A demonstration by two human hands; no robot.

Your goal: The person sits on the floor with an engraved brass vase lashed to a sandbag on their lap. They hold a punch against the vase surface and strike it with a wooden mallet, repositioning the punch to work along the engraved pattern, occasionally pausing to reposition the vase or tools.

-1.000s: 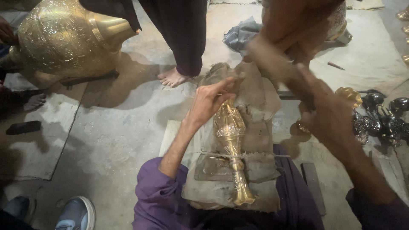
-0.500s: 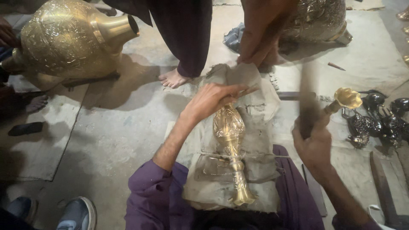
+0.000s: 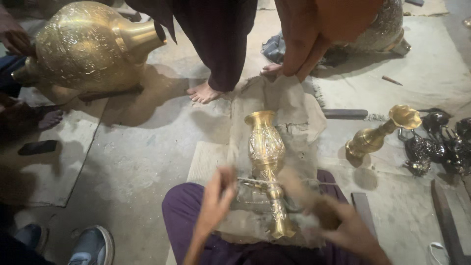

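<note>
A tall engraved brass vase (image 3: 265, 147) lies lengthwise on a grey-brown cloth (image 3: 294, 105) spread over my purple-clad lap, its mouth pointing away from me. My left hand (image 3: 216, 201) is blurred just left of the vase's narrow stem, close to a thin rod (image 3: 252, 181) that crosses the stem; its grip is unclear. My right hand (image 3: 343, 223), also blurred, is to the right of the vase's foot and looks closed round a brown wooden tool (image 3: 299, 191) angled toward the stem.
Another person stands beyond the cloth with a bare foot (image 3: 203, 92), and someone's hand (image 3: 272, 68) touches the cloth's far edge. A big brass pot (image 3: 88, 46) lies at the top left. At right are a small brass vase (image 3: 375, 137), dark metal pieces (image 3: 441, 145) and a wooden block (image 3: 346, 114). Shoes (image 3: 91, 243) are at bottom left.
My left hand has come off the vase's mouth and down to its stem. My right hand has dropped from its raised position to beside the vase's foot. The other person's arm reaches to the cloth.
</note>
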